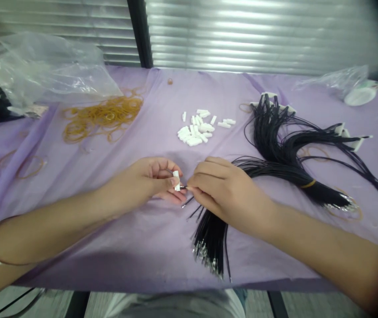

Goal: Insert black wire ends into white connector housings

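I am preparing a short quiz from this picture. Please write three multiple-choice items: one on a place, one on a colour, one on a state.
1. Where does the heap of small white plastic connectors lie?
A. beyond the hands
B. inside the clear plastic bag
C. on the floor

2. What colour is the cloth covering the table?
A. green
B. purple
C. red

3. What does the left hand hold?
A. a rubber band
B. nothing
C. one small white connector

Answers: 1 A, the heap sits mid-table, farther than both hands. 2 B, the cloth is pale purple. 3 C, fingertips pinch it while the right hand brings a thin black wire to it.

Rubber bands (104,115), plastic bag (47,70)
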### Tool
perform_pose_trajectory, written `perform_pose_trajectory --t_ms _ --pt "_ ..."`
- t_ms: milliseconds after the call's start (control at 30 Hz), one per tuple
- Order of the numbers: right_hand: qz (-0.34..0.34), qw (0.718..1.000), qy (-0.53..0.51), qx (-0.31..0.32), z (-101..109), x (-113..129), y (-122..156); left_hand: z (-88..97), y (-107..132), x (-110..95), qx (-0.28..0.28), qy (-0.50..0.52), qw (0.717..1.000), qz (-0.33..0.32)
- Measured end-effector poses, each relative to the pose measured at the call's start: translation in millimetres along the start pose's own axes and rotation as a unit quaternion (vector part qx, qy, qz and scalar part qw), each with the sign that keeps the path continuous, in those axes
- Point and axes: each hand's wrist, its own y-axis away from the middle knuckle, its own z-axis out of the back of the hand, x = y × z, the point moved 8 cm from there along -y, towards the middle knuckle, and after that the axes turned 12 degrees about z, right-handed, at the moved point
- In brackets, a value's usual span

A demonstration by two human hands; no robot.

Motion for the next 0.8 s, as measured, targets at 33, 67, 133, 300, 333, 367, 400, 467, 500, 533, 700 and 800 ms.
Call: perform_pose_trajectory --t_ms 33,67,133,300,333,367,400,467,500,533,700,800 --pt "-0.002 1.000 -0.006 -0.002 -0.1 -0.1 -0.2 -0.5 0.2 -0.1 0.003 -0.002 1.000 -0.001" --pt "-0.005 1.000 -0.013 -0.006 -0.3 -0.4 -0.2 -0.6 0.3 0.0 0.002 -0.005 1.000 -0.001" --pt "-0.015 1.000 -0.025 -0.009 -2.4 -0.9 0.4 -0.3 0.2 0.2 -0.006 -0.013 1.000 -0.001" --pt "-0.045 0.999 -0.021 -0.018 -10.4 -2.3 3.1 1.0 -0.8 1.7 -0.025 -0.023 0.999 0.006" --pt "-0.050 0.999 -0.013 -0.017 -10.8 -2.6 3.5 1.3 -0.9 1.9 -0.026 -0.020 0.999 0.007" --pt "-0.051 0.999 -0.003 -0.014 -10.2 -2.7 3.7 1.5 -1.0 1.8 -0.025 -0.017 1.000 0.007" --pt "-0.051 0.999 0.010 -0.012 -8.0 -2.8 3.8 1.5 -1.0 1.3 -0.023 -0.015 1.000 0.005" --pt "-0.051 0.998 0.042 -0.016 1.8 -3.5 4.3 2.0 -0.8 -0.2 -0.019 -0.013 1.000 -0.002" --pt "-0.053 0.997 0.055 -0.018 8.0 -4.3 4.9 2.7 -0.8 -0.8 -0.017 -0.012 1.000 -0.004" --pt "-0.050 0.997 0.056 -0.012 12.7 -4.8 5.4 3.6 -0.8 -0.8 -0.016 -0.007 1.000 -0.005" --pt "-0.026 0.988 -0.061 0.140 -1.4 -4.1 13.4 8.4 -1.8 0.5 -0.004 0.030 1.000 -0.005" --pt "-0.063 0.975 -0.122 0.176 -11.3 -9.4 19.7 9.6 -1.9 1.0 -0.009 0.025 1.000 -0.001"
